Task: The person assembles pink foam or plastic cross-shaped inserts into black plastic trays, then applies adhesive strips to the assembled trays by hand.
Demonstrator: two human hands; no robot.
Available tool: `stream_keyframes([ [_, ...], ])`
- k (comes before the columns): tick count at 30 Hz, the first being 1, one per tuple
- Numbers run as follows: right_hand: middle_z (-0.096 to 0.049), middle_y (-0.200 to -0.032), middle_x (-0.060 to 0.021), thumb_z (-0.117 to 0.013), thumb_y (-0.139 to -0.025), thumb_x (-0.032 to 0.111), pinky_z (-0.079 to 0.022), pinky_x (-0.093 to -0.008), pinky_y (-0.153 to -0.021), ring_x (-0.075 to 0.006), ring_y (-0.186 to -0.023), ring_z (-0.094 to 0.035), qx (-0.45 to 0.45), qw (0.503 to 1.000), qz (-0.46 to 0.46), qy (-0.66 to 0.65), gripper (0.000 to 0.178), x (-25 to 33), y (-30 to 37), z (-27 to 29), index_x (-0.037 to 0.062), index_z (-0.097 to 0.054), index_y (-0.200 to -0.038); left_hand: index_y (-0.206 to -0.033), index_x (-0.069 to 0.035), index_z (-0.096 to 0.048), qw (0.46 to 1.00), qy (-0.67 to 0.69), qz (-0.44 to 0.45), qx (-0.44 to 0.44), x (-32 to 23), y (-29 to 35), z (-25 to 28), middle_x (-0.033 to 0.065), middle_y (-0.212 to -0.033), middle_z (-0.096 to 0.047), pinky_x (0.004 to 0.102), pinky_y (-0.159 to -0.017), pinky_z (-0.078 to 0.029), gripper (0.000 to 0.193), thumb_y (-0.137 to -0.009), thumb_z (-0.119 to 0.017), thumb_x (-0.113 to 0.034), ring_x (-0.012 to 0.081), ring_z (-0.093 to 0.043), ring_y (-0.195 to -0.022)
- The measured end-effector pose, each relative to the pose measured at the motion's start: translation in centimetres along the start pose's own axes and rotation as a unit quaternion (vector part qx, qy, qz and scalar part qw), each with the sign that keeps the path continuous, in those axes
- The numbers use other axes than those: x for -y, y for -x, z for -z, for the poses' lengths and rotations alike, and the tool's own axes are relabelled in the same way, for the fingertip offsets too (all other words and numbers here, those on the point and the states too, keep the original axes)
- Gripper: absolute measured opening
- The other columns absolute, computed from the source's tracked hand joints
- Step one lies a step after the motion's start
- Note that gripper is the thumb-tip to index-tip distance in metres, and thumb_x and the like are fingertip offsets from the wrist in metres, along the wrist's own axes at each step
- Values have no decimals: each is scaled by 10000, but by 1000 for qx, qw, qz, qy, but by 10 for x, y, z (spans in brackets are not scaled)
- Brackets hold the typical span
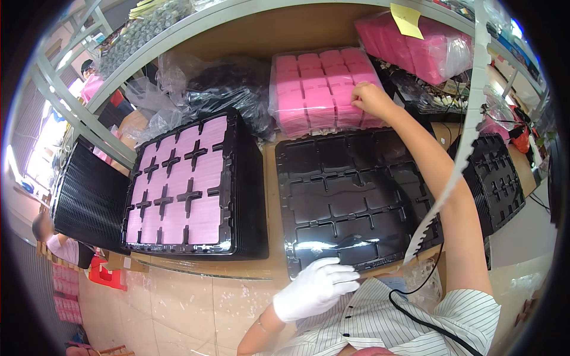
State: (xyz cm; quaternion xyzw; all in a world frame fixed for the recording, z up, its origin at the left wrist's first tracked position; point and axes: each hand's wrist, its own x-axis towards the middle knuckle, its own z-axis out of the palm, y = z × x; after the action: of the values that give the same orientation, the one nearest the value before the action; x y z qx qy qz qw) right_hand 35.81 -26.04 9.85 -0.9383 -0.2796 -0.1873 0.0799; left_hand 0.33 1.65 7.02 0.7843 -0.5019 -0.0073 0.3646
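A black plastic tray [350, 196] with shallow compartments lies flat in front of me. My left hand [317, 288], in a white glove, is at its near edge with fingers loosely stretched out, holding nothing that I can see. My bare right hand [374, 101] reaches across the tray to a pack of pink foam sheets [320, 89], wrapped in clear plastic, at the back. Its fingers are curled and pressed together against the pack's right side; whatever is between them is hidden. On the left, a tall stack of black trays [246, 196] has pink sheets [178, 184] filling the top compartments.
More black trays [92, 196] stand at the far left, and another stack [496, 181] is at the right. Crumpled clear and black plastic [219, 95] lies at the back. A grey shelf frame [119, 77] crosses overhead. A black cable [424, 317] runs over my shirt.
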Motion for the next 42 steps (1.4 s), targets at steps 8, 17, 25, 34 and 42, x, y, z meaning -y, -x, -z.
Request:
stream_keyframes([
  [8, -642, -768, -68, -641, -881, 76, -474, -272, -456, -120, -523, -613, -24, 913, -219, -342, 82, 18, -22, 5, -2, -644, -857, -1004, -145, -693, 998, 0, 32, -54, 18, 0, 22, 18, -1092, -664, 384, -957, -467, 293, -736, -662, -30, 221, -610, -1073],
  [17, -662, -764, -114, -707, -802, 122, -514, -353, -587, -203, -598, -664, -103, 948, -147, -263, 159, 9, -21, -1, -13, -633, -843, -981, -161, -691, 998, 17, 34, -53, 24, -6, 24, 3, -1068, -668, 371, -940, -476, 258, -753, -681, -39, 204, -617, -1028],
  [25, -682, -966, -174, -731, -791, 204, -524, -402, -760, -339, -867, -668, -148, 949, -165, -225, 320, 31, -16, -22, 18, -578, -1002, -982, -168, -684, 997, 7, 38, -65, 22, -5, 19, -4, -1061, -666, 365, -917, -487, 266, -751, -680, -35, 195, -621, -1014],
  [34, -708, -891, -156, -701, -818, 129, -527, -351, -775, -273, -866, -695, -28, 976, -41, -213, 321, 7, -11, -18, 19, -562, -1086, -980, -151, -704, 997, 37, 34, -60, 27, -5, 21, 4, -1074, -679, 376, -911, -488, 301, -714, -663, -15, 227, -623, -1020],
  [42, -717, -904, -112, -616, -897, 64, -502, -276, -831, -154, -871, -675, 20, 947, -140, -287, 319, -3, -24, -24, 4, -581, -1209, -968, -111, -738, 996, 78, 26, -46, 47, -22, 43, 42, -1040, -709, 350, -882, -515, 270, -748, -639, 11, 230, -655, -975],
])
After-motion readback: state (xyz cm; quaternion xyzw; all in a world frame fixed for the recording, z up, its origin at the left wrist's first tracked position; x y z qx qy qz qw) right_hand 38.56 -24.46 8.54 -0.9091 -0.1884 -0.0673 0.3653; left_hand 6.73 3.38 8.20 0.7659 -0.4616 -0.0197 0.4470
